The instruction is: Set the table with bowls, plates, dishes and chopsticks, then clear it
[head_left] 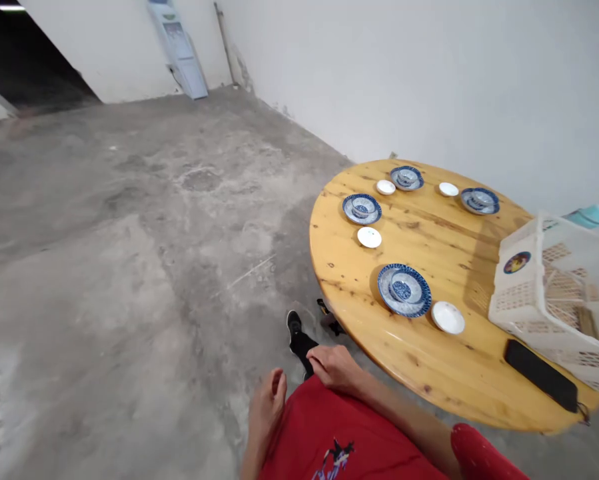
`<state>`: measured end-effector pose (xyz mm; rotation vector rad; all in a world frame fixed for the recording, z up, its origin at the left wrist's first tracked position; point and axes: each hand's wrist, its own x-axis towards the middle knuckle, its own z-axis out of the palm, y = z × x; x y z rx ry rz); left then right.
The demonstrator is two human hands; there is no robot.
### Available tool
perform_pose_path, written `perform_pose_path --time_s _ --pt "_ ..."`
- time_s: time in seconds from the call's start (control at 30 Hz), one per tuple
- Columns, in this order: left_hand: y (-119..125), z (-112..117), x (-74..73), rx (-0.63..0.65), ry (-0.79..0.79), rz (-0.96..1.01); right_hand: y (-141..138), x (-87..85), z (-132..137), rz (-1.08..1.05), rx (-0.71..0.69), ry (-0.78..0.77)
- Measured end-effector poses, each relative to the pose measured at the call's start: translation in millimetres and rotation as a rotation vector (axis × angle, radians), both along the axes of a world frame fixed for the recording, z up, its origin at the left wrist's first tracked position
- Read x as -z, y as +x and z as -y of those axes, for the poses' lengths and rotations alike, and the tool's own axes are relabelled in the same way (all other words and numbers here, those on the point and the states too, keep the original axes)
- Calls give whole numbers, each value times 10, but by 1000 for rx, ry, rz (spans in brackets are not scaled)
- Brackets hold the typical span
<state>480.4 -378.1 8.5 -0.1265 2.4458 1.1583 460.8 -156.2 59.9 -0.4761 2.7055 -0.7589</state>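
Head view: both hands hang low at the red shirt (339,440), holding nothing. The left hand (266,407) curls loosely, its grip narrow and empty; the right hand (335,368) rests relaxed, fingers slack, nearest the desk (349,280) edge. On the desk, to the right, blue-patterned plates carry bowls, the nearest plate (404,291) with a small white dish (448,317) beside it, like a place setting. A white basket (554,293) and black phone (541,375) sit at the near right.

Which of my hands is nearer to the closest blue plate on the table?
Right. The right hand rests on the red shirt just below the table edge, down-left of the closest blue plate. The left hand hangs lower and farther left, over the floor.
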Motion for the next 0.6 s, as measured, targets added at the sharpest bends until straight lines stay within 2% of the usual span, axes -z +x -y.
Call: perform_pose_path --time_s 0.13,0.23,0.4,0.5,0.6 --pt "-657 237 159 44 -44 22 -704 38 209 50 -40 5" --pt "-1245 479 201 25 -159 7 -1324 60 299 60 -28 2" --pt "-2168 757 46 -46 -264 -70 -2288 68 404 -1 73 -62" --pt "-2579 769 -42 -35 -267 -87 -2730 34 432 -41 78 -38" --pt "-2935 730 -58 38 -230 -66 -3074 -38 416 -69 77 -20"
